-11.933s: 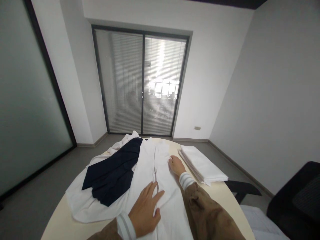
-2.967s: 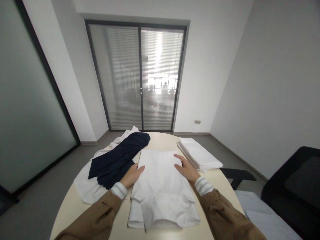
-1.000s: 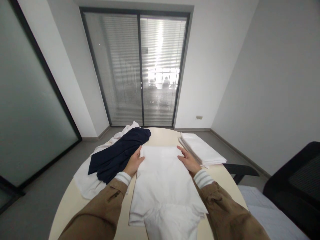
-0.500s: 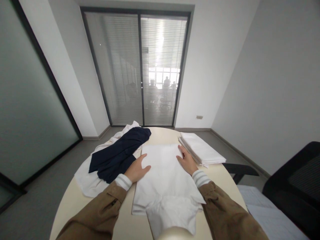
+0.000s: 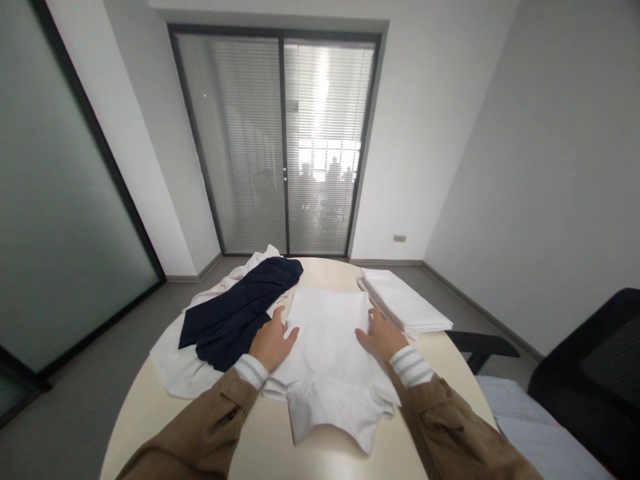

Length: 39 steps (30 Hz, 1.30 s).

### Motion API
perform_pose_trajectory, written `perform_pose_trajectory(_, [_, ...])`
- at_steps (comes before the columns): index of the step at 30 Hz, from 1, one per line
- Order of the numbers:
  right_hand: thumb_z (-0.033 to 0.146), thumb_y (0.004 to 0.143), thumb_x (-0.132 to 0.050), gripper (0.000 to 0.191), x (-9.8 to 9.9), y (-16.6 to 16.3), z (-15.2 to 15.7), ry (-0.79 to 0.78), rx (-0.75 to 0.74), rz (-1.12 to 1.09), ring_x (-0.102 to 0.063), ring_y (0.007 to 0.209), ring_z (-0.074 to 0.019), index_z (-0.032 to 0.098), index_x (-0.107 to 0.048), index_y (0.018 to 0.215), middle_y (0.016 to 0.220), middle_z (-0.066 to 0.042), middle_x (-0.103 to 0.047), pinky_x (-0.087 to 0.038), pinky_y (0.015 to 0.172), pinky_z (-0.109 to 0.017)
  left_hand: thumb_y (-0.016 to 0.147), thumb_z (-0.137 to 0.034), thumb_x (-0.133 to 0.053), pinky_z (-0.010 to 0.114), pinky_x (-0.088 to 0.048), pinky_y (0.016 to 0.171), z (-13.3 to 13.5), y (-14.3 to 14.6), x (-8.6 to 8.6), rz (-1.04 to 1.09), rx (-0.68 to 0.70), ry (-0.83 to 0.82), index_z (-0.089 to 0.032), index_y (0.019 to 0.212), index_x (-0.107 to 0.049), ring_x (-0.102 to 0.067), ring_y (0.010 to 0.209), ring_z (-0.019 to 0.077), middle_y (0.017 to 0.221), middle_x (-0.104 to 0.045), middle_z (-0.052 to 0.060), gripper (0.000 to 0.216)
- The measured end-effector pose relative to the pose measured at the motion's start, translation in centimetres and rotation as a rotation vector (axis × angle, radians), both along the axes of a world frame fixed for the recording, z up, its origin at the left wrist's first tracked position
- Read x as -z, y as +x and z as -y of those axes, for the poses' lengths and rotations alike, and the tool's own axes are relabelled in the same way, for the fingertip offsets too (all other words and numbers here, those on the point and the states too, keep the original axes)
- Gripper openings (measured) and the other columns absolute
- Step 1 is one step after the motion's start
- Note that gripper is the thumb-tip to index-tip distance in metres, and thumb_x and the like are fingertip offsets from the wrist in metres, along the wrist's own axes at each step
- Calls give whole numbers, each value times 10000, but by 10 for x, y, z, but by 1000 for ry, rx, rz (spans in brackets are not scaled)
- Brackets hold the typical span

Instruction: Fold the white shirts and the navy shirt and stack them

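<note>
A folded white garment (image 5: 327, 340) lies in the middle of a round cream table (image 5: 165, 413). My left hand (image 5: 273, 341) rests flat on its left edge, fingers stretched out. My right hand (image 5: 383, 337) lies flat on its right edge, fingers apart. Both arms wear brown sleeves with striped white cuffs. The garment's near end bunches and wrinkles toward me. Neither hand grips anything.
A dark navy garment (image 5: 240, 310) lies over crumpled white cloth (image 5: 173, 363) to the left. A stack of folded white cloths (image 5: 405, 303) sits at the right. A black chair (image 5: 590, 373) stands at the far right. Glass doors with blinds (image 5: 280, 147) are behind.
Over the last second the white garment has slid away from me across the table. Both hands have drawn back toward me along its sides. The near end now bunches up.
</note>
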State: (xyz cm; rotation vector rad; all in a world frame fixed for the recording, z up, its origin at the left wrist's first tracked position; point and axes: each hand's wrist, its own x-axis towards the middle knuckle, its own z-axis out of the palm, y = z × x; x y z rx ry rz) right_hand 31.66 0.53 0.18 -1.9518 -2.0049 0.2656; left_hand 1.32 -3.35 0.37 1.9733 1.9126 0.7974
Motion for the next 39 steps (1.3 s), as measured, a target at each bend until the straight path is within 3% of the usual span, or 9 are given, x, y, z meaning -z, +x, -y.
perform_pose_trajectory(3, [411, 888, -546, 604, 5, -8, 0, 37, -73, 15, -693, 861, -338, 110, -393, 1388, 895, -179, -720, -470, 773, -413, 873, -312, -571, 299, -434, 765, -4, -1, 4, 13, 59, 1, -160, 1496, -258, -679, 881, 257, 945, -691, 76, 714])
perform_pose_trajectory(7, [414, 928, -495, 549, 4, -18, -5, 135, -65, -13, -693, 901, -288, 177, -374, 1409, 977, -139, -725, -466, 781, -364, 895, -279, -531, 304, -431, 824, -8, -1, 5, 35, 40, 50, -169, 1495, -275, -669, 960, 253, 1049, -681, 90, 661])
perform_pose_trajectory(13, [676, 830, -520, 791, -2, -9, -2, 93, 64, 69, -696, 891, -365, 149, -424, 1413, 989, -211, -719, -479, 749, -435, 852, -467, -580, 363, -443, 809, 3, -3, -2, -16, -45, -100, -105, 1464, -353, -682, 944, 349, 944, -715, 173, 746])
perform_pose_trajectory(17, [608, 777, -623, 927, 2, 1, 7, 36, -16, 90, -695, 867, -380, 66, -341, 1475, 940, -233, -724, -482, 754, -447, 796, -449, -653, 362, -449, 809, 9, -8, 1, -2, 61, -117, -127, 1449, -418, -687, 939, 361, 1009, -723, 200, 765])
perform_pose_trajectory(23, [348, 861, -521, 737, 4, -1, 13, 78, -141, -96, -678, 770, -294, 130, -270, 1519, 771, -97, -704, -469, 730, -391, 820, -331, -646, 336, -460, 817, 4, -16, 14, 136, 153, -74, -136, 1555, -207, -696, 946, 342, 1023, -739, 169, 878])
perform_pose_trajectory(26, [372, 914, -439, 646, 4, -4, 14, 144, -188, -244, -654, 704, -247, 165, -289, 1507, 788, -66, -685, -468, 710, -366, 846, -309, -622, 343, -450, 875, 1, -15, 18, 191, 108, -26, -144, 1560, -181, -663, 1071, 338, 1124, -713, 187, 855])
perform_pose_trajectory(30, [520, 882, -522, 704, 0, -3, 19, 34, -160, -191, -662, 734, -277, 137, -394, 1458, 759, -86, -684, -478, 738, -389, 845, -349, -626, 347, -447, 886, 4, -11, 12, 137, 37, -10, -169, 1529, -294, -671, 1053, 332, 1111, -716, 172, 782])
perform_pose_trajectory(35, [586, 772, -674, 899, -8, 7, 34, -161, -327, -369, -685, 817, -274, 222, -329, 1519, 993, -112, -720, -516, 827, -429, 767, -461, -691, 389, -479, 822, 16, -16, 1, 105, 66, -73, -167, 1470, -431, -691, 924, 366, 1002, -741, 163, 804])
perform_pose_trajectory(39, [460, 635, -832, 906, -11, 11, 39, -268, -550, -590, -618, 1121, -289, 247, -465, 1436, 1323, -109, -605, -480, 990, -423, 747, -432, -713, 337, -529, 629, 24, -22, 0, 339, 270, -176, -200, 1489, -407, -686, 638, 244, 1140, -709, 145, 836])
